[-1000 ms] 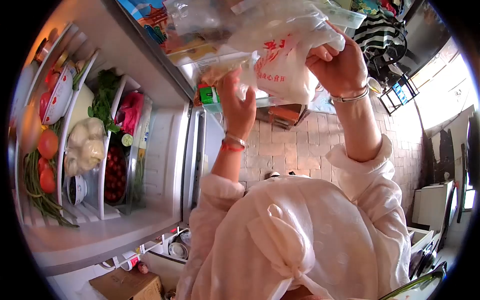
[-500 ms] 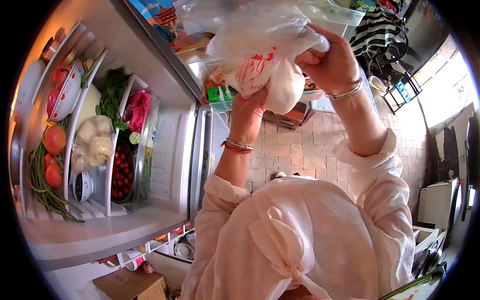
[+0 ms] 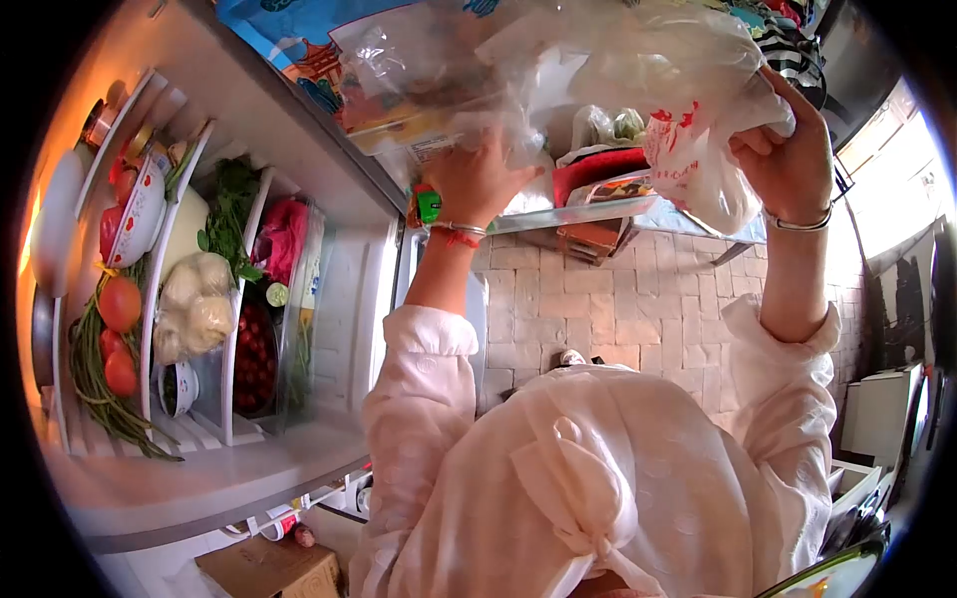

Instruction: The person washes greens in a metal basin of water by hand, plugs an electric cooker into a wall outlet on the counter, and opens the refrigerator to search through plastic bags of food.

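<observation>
My right hand grips the top of a white plastic bag with red print, holding it up at the right of an open clear drawer. The bag hangs with something pale inside. My left hand reaches into the left part of the drawer, its thumb stretched out, at clear plastic bags. Its fingertips are partly hidden by the film. Beside the left wrist is a green packet. A red item and a bag with green vegetables lie in the drawer.
At the left is an open fridge compartment with tomatoes, green beans, a bag of round pale items, leafy greens and a bowl of red fruit. A cardboard box stands below. Brick floor lies beyond my body.
My right hand has carried the printed bag to the right, uncovering the red item and vegetables. My left hand has let go of the bag's lower part and moved left over the clear bags.
</observation>
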A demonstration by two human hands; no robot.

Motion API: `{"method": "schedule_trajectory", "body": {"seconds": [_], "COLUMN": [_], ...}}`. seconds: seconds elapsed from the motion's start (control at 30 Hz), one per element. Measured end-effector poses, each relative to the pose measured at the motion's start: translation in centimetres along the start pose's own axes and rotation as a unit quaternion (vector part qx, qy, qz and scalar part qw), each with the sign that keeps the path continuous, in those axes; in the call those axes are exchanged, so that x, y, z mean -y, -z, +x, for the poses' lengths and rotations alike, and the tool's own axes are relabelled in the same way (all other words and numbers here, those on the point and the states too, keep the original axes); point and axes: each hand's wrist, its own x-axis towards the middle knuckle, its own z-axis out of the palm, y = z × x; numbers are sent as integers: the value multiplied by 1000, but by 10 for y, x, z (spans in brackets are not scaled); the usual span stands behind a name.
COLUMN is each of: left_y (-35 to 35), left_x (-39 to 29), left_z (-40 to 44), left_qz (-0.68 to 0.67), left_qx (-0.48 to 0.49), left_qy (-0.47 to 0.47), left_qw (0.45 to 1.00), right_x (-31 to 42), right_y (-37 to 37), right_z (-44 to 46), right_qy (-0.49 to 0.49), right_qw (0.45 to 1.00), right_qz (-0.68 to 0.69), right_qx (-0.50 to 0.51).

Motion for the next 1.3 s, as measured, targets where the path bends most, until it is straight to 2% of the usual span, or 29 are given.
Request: {"method": "schedule_trajectory", "body": {"seconds": [0.07, 0.17, 0.27, 0.37, 0.4, 0.47, 0.5, 0.57, 0.67, 0.7, 0.8, 0.9, 1.1, 1.2, 1.23, 1.3], "left_y": [2, -37, -53, -30, -23, -13, -14, -10, -3, -1, 11, -5, -11, -17, -17, -18], "left_x": [-12, 3, 22, 32, 42, 59, 64, 65, 65, 63, 54, 83, 99, 106, 104, 100], "left_z": [4, 11, 10, -12, -18, -32, -36, -38, -36, -38, -35, -37, -39, -42, -44, -53], "left_qz": [1, -15, -48, -51, -128, -280, -366, -523, -611, -606, -606, -658, -660, -685, -726, -797], "left_qx": [14, -52, -54, -30, -46, -70, -134, -261, -335, -344, -395, -385, -350, -350, -340, -322], "left_qy": [-14, -78, -26, 63, 117, 226, 231, 229, 269, 281, 336, 316, 344, 333, 300, 232], "left_qw": [1000, 995, 997, 996, 984, 930, 891, 778, 665, 660, 603, 565, 568, 545, 517, 455], "right_x": [8, 12, -16, -27, -32, -42, -51, -67, -92, -99, -113, -114, -109, -108, -115, -121], "right_y": [23, 31, -5, -18, -22, -27, -28, -29, -27, -26, -26, -23, -16, -12, -9, 0], "right_z": [10, 21, 30, 47, 52, 56, 57, 61, 66, 69, 75, 84, 96, 97, 103, 103], "right_qy": [-12, -1, 46, 62, 71, 90, 102, 133, 196, 217, 275, 325, 386, 382, 482, 520], "right_qw": [996, 994, 985, 971, 962, 943, 930, 905, 863, 850, 800, 736, 624, 573, 517, 436], "right_qz": [4, -35, -98, -182, -215, -277, -309, -360, -419, -433, -481, -531, -589, -621, -583, -581], "right_qx": [93, 100, 137, 144, 149, 163, 171, 185, 203, 207, 229, 264, 340, 374, 401, 450]}}
